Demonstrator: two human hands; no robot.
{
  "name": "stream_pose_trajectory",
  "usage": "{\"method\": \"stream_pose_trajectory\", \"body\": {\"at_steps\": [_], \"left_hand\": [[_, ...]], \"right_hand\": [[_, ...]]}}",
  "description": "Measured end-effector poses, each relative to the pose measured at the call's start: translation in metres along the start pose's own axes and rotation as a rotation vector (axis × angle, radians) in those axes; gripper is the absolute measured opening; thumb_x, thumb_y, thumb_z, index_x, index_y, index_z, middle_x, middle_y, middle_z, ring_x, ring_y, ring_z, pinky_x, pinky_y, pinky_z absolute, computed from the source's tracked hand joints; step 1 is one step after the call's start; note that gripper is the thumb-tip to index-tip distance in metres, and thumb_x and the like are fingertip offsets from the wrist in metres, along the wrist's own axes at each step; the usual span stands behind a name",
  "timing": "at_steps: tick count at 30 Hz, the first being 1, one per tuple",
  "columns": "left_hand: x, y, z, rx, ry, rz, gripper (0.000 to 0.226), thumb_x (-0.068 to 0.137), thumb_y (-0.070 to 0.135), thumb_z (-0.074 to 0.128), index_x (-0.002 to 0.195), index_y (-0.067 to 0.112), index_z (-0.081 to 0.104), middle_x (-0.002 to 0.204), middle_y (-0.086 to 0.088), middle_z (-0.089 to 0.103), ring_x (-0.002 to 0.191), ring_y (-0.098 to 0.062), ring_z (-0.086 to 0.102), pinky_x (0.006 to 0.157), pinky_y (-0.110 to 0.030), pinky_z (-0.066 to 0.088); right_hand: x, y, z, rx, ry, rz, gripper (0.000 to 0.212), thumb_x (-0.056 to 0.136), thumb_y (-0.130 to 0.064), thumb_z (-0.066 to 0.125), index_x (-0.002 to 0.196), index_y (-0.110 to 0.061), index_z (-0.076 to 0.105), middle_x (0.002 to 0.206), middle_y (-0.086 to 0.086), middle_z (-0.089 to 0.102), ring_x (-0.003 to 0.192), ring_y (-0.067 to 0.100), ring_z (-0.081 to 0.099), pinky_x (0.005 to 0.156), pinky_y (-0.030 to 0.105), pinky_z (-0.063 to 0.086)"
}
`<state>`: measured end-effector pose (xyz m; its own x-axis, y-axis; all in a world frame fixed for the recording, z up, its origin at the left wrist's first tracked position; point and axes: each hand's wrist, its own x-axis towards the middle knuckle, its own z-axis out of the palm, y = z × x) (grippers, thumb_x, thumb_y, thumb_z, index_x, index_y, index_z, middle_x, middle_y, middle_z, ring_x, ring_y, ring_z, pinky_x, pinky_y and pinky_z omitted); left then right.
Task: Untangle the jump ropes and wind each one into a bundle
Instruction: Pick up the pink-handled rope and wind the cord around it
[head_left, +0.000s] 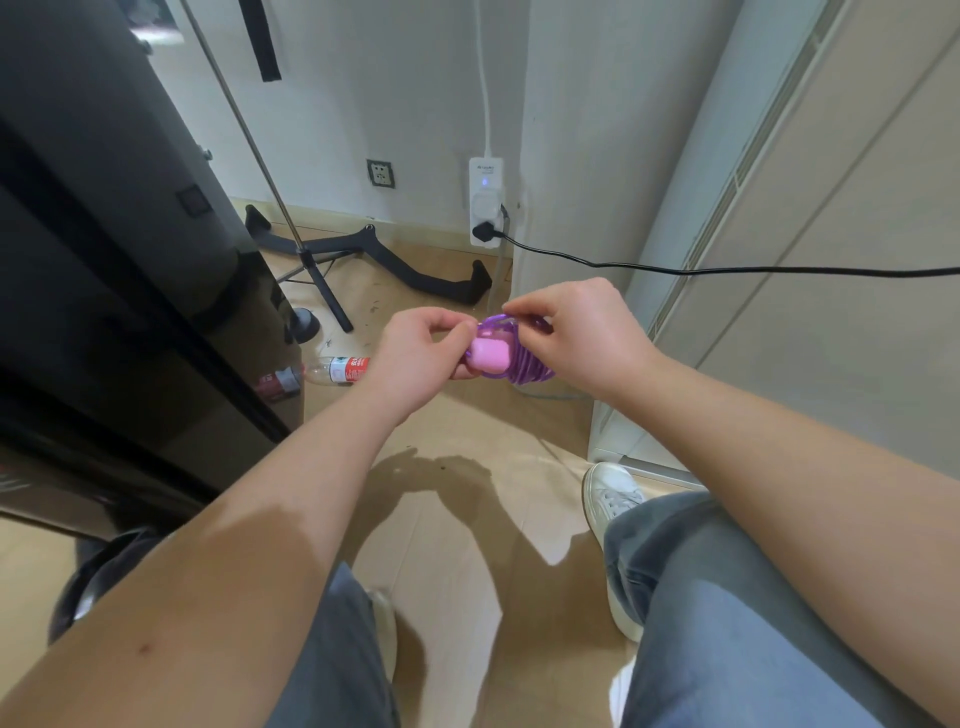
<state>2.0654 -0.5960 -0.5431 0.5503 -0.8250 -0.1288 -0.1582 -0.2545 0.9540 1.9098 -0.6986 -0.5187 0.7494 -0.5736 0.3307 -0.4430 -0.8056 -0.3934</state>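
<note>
2 bare hands meet just above centre, holding 1 purple jump rope wound into a tight bundle of coils. 1 pink handle shows on the bundle's 9 o'clock side. The left hand curls round the handle end. The right hand pinches a loop at the bundle's 12 o'clock.

At 6 o'clock, open floor lies between 2 denim legs. 1 plastic bottle lies at 9 o'clock, beside a dark cabinet. At 12 o'clock are 1 tripod and 1 power strip. 1 black cable runs toward 3 o'clock.
</note>
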Motion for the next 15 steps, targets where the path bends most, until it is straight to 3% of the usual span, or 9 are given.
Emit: {"method": "stream_pose_trajectory", "body": {"at_steps": [3,9,11,15], "left_hand": [[0.001,-0.004,0.0,0.016,0.01,-0.032,0.019,0.101,0.018,0.054,0.109,0.009,0.068,0.103,-0.009,0.072,0.071,-0.014,0.075,0.068,-0.023,0.059],[-0.001,-0.002,0.001,0.052,0.022,0.049,0.013,0.099,0.019,0.057,0.101,0.022,0.069,0.102,0.0,0.071,0.067,-0.01,0.068,0.071,-0.027,0.061],[-0.002,-0.002,0.002,0.059,0.013,0.059,0.019,0.099,0.015,0.053,0.104,0.022,0.07,0.104,0.001,0.071,0.077,-0.013,0.069,0.072,-0.028,0.061],[-0.005,0.003,-0.002,-0.044,-0.035,0.051,0.04,0.096,-0.006,0.041,0.116,0.02,0.064,0.107,0.006,0.069,0.094,-0.015,0.071,0.072,-0.024,0.059]], "right_hand": [[-0.001,-0.001,-0.001,-0.098,-0.08,-0.173,0.023,0.088,-0.019,0.057,0.094,-0.024,0.078,0.074,-0.004,0.073,0.071,0.022,0.061,0.065,0.034,0.051],[0.002,-0.01,0.001,-0.176,-0.15,-0.09,0.023,0.087,-0.018,0.052,0.086,-0.021,0.075,0.05,-0.008,0.049,0.052,0.014,0.043,0.051,0.027,0.028],[0.002,-0.012,0.002,-0.167,-0.195,-0.078,0.026,0.089,-0.023,0.048,0.083,-0.019,0.073,0.046,-0.009,0.043,0.049,0.011,0.042,0.049,0.023,0.027],[0.001,-0.013,0.001,-0.141,-0.204,-0.05,0.023,0.091,-0.022,0.051,0.081,-0.014,0.07,0.053,0.002,0.051,0.059,0.028,0.042,0.053,0.031,0.034]]}}
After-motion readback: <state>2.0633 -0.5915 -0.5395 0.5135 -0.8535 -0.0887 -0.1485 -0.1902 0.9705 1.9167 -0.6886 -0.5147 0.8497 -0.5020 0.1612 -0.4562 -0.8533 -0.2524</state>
